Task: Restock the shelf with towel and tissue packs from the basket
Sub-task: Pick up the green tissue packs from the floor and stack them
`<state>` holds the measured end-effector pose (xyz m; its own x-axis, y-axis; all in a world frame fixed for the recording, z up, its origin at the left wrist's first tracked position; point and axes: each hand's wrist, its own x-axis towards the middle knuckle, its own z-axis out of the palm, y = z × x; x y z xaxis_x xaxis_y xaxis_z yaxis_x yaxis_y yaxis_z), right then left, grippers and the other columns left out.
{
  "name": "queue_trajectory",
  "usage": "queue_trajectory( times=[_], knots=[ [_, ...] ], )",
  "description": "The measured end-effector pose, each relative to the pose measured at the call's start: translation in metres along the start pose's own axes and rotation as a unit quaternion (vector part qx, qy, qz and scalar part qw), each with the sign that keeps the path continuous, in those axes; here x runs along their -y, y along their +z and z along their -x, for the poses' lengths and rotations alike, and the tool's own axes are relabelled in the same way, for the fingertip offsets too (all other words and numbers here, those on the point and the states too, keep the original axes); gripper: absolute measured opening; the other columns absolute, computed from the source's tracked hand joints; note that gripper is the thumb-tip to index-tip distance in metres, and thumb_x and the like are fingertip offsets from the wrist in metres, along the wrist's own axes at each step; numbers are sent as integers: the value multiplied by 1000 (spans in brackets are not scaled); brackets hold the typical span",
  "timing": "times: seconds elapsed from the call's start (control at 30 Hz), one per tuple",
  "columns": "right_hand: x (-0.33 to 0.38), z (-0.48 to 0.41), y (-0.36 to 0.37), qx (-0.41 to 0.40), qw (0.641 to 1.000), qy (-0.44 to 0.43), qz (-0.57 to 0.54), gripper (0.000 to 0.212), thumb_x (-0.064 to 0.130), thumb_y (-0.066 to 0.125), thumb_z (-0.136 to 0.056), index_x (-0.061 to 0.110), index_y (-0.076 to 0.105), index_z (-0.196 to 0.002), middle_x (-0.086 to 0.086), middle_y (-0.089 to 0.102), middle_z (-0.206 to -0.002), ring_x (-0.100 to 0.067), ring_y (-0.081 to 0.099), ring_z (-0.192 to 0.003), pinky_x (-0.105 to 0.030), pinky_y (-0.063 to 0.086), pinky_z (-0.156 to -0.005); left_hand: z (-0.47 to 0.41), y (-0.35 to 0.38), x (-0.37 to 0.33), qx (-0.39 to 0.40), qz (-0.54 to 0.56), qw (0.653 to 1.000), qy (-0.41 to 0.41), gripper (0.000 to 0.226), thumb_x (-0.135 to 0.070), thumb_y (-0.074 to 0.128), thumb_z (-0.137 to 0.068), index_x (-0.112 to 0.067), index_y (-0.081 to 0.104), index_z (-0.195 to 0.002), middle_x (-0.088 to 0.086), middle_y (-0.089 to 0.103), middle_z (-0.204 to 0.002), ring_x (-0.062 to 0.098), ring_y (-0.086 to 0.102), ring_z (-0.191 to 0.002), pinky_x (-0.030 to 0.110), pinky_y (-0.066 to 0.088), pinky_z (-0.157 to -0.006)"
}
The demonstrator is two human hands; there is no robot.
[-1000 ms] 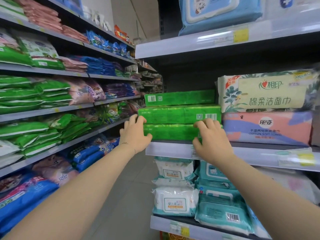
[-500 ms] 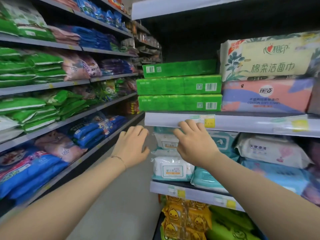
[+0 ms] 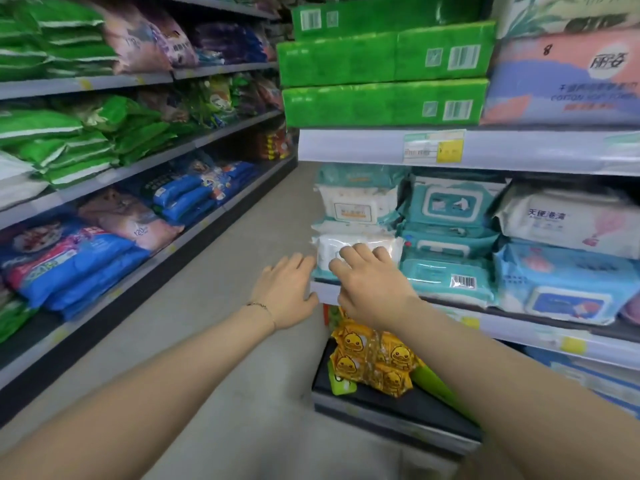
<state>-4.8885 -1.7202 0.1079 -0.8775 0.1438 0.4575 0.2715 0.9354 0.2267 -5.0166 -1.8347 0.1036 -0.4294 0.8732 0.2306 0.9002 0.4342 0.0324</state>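
While both hands hang in front of the middle shelf (image 3: pixel 526 332), nothing is held. The left hand (image 3: pixel 284 292) is spread with fingers straight. The right hand (image 3: pixel 372 289) is likewise open, fingertips over the front of a white wipes pack (image 3: pixel 356 249); contact cannot be told.

Green tissue packs (image 3: pixel 384 60) are seen stacked three high at the left end of the upper shelf (image 3: pixel 536 150), close to its front edge. The basket is not in view.

The step is judged as between placements: one stack looks stocked and no pack is in hand. The next move is judged to need a reach down or back to the basket for another pack, or else a nudge to square the white wipes pack.

Edges: the upper shelf's lip juts above the hands, the middle shelf's lip sits just under the fingers, and yellow duck packs (image 3: pixel 374 358) are set below. Open room is offered by the aisle floor (image 3: pixel 225 323) to the left; the opposite shelving (image 3: pixel 138 168) stands well apart.
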Motion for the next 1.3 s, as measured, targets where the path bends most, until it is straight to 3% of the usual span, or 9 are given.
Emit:
queue_trajectory(
  times=[0.33,0.43,0.53,0.63,0.77,0.87,1.0,1.13,1.3],
  knots=[
    [47,34,62,117,992,0,-37,39,29,76,-53,10,62,-85,-11,58,-82,-32,57,-76,-41,47,-62,38,80,13,108,56,991,-49,49,-38,53,-87,-19,41,-130,1,46,-132,23,45,-122,38,40,-97],
    [65,42,79,171,984,-11,-49,42,29,71,-64,9,62,-100,-13,59,-93,-34,57,-89,-43,45,-71,55,102,18,137,61,987,-63,50,-39,52,-87,-20,39,-132,0,45,-133,22,43,-125,39,39,-97],
    [84,51,93,202,976,-32,-73,45,29,57,-82,10,51,-123,-13,52,-116,-35,47,-111,-45,37,-86,76,124,22,161,70,980,-93,49,-40,52,-87,-21,39,-131,1,46,-132,23,44,-123,38,41,-94],
    [102,58,106,227,968,-36,-100,45,28,54,-85,11,47,-126,-12,48,-121,-34,44,-114,-45,35,-88,103,148,28,188,91,968,-139,49,-40,53,-87,-19,40,-130,2,47,-131,23,47,-120,38,42,-93],
    [127,70,123,251,958,-27,-136,41,25,75,-61,9,61,-95,-13,58,-92,-34,56,-85,-42,43,-68,140,177,38,232,113,946,-195,50,-38,53,-88,-19,39,-131,3,47,-131,23,47,-119,38,43,-93],
    [149,77,133,269,948,-29,-169,37,23,65,-74,8,56,-106,-14,54,-104,-34,51,-100,-45,38,-80,169,195,45,271,120,926,-233,50,-38,53,-88,-18,38,-132,3,46,-131,23,46,-119,38,43,-93],
    [168,88,142,317,931,-46,-174,38,21,71,-66,5,59,-99,-17,58,-98,-38,57,-94,-47,43,-77,206,214,54,316,123,901,-271,48,-37,53,-89,-18,38,-130,4,46,-129,25,46,-119,40,43,-92],
    [184,96,153,335,923,-57,-179,40,25,51,-86,11,45,-124,-12,45,-126,-33,40,-120,-45,32,-94,237,232,59,337,142,872,-324,47,-34,53,-88,-16,39,-129,6,46,-128,27,47,-117,43,45,-92],
    [210,111,162,355,910,-47,-209,38,25,47,-87,15,43,-124,-7,45,-124,-28,39,-116,-41,33,-92,283,262,55,347,173,805,-449,53,-34,56,-87,-15,37,-132,8,43,-132,30,47,-119,47,46,-92]
  ],
)
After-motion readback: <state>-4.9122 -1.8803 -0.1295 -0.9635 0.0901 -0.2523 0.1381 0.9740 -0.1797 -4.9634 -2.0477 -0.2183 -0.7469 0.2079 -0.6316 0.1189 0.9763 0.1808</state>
